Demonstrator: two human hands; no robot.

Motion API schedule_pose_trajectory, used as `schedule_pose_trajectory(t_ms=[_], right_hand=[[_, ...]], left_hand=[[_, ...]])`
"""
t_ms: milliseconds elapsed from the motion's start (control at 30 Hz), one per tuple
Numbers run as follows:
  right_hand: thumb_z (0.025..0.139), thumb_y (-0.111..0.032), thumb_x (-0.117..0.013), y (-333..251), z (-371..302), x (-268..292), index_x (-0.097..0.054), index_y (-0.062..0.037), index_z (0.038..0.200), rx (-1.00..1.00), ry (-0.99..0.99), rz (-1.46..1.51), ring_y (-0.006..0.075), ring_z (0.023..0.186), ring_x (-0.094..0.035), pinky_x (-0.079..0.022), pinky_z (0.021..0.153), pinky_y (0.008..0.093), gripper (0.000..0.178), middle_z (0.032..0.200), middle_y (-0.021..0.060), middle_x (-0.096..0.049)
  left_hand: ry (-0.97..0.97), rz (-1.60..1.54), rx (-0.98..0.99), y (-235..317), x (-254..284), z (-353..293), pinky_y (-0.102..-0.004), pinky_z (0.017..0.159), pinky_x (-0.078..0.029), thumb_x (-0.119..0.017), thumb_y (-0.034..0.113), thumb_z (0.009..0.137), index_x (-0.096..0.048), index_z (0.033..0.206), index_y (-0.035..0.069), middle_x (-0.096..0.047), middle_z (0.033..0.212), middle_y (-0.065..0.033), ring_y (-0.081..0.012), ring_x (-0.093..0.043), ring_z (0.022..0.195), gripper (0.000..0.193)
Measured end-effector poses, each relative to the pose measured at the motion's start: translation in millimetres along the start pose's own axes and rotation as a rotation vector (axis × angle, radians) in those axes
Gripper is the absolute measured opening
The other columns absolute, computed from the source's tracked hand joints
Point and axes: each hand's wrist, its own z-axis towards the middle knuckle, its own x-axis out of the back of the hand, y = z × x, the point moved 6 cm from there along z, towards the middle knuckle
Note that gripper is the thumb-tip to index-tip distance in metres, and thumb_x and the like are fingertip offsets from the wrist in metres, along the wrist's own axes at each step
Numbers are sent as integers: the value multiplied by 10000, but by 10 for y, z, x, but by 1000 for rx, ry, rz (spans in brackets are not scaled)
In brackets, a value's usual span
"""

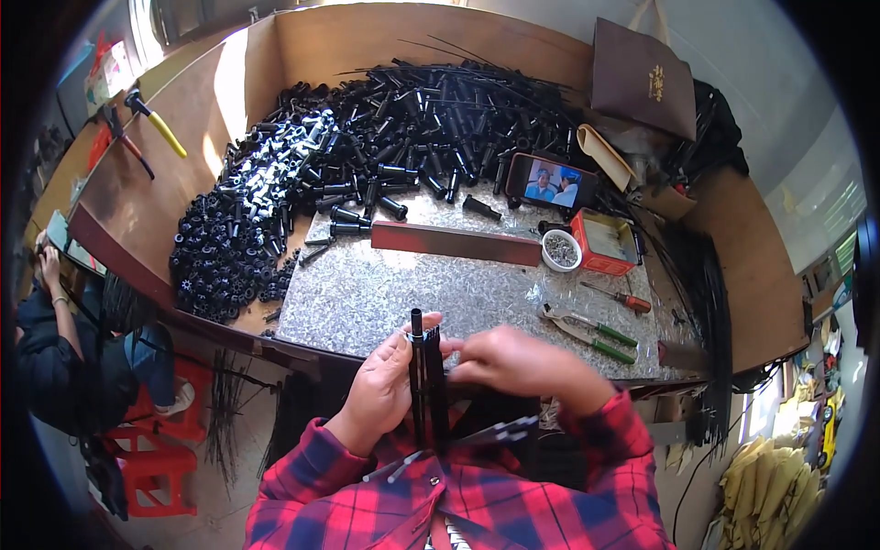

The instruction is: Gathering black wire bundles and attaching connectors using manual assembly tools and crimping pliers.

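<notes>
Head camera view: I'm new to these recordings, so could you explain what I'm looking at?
There is no robot here: a person in a plaid shirt works bare-handed. The one picture comes from a wide camera worn on the head, looking down, so straight edges bend. The left hand holds slim black rods; the right hand, blurred, is close beside them, and its grip is unclear. On the speckled grey work surface lie a dark red bar, a white cup of small bits, a screwdriver and green-handled pliers. Beyond is a heap of black parts.
</notes>
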Motion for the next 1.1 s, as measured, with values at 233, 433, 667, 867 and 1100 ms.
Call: schedule_pose_trajectory(t_ms=[233,433,667,867,1100], right_hand=[[815,-138,-655,630,376,975,-651,8,830,-133,570,-87,253,605,-602,-461,583,341,147,700,153,-631],[789,-161,-681,1153,876,1175,-655,14,891,-138,759,-489,300,827,-611,-477,725,371,204,844,152,-617],[762,-148,-694,1339,1037,1101,-629,-6,946,-253,629,-652,345,918,-594,-478,801,401,241,924,162,-626],[853,-96,-629,429,663,918,-621,-8,1055,-222,369,249,112,738,-580,-474,639,261,220,865,67,-603],[841,-49,-655,-321,325,771,-632,-17,1110,98,37,345,57,720,-524,-450,588,182,271,958,28,-533]], left_hand=[[-176,-136,41,-136,19,-22,-333,805,-400,-502,322,944,-384,1356,27,-525,1066,-89,-180,-506,846,520],[-161,-126,7,-111,-35,-21,-291,784,-418,-466,324,963,-396,1328,-17,-547,1030,-65,-148,-516,833,505],[-50,54,-3,-50,-93,-40,-237,754,-435,-378,378,993,-450,1307,11,-575,979,-12,-81,-510,805,488],[0,91,-60,-40,-15,-60,-254,787,-445,-402,391,977,-417,1322,-9,-576,999,-36,-106,-530,841,529],[-14,167,-70,-77,-79,-40,-232,773,-439,-407,360,988,-440,1334,12,-573,989,-10,-73,-492,832,491]])
